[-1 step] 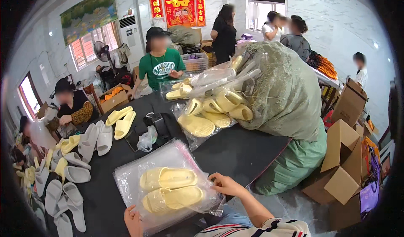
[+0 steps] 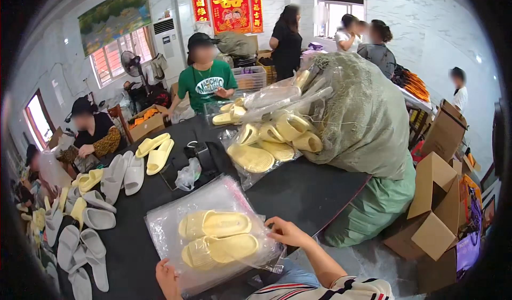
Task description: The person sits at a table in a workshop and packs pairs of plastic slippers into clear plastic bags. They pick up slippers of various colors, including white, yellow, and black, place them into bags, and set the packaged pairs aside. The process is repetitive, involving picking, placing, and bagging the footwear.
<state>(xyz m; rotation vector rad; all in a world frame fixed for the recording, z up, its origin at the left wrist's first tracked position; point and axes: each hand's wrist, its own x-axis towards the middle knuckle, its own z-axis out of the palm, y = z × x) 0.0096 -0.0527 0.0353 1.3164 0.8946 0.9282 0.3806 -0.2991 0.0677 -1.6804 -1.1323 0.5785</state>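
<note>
A pair of pale yellow slippers [image 2: 216, 224] lies side by side in a clear plastic bag [image 2: 255, 262], on a stack of clear bags [image 2: 165, 220] at the table's near edge. My right hand [image 2: 288, 233] pinches the bag's right side between thumb and fingers. At the near left edge of the plastic, the curled fingers of my left hand [image 2: 168, 278] grip the bag. Beyond the stack sit several bagged yellow slippers [image 2: 256, 158]. Loose yellow slippers [image 2: 158, 161] and several grey slippers [image 2: 96, 249] are spread along the left of the black table [image 2: 290, 196].
A large woven sack [image 2: 360, 118] bulges over the table's right side, above a green sack [image 2: 381, 206]. Open cardboard boxes [image 2: 434, 198] stand on the floor at right. A person in a green shirt [image 2: 208, 86] is across the table; another person [image 2: 96, 134] sits at left.
</note>
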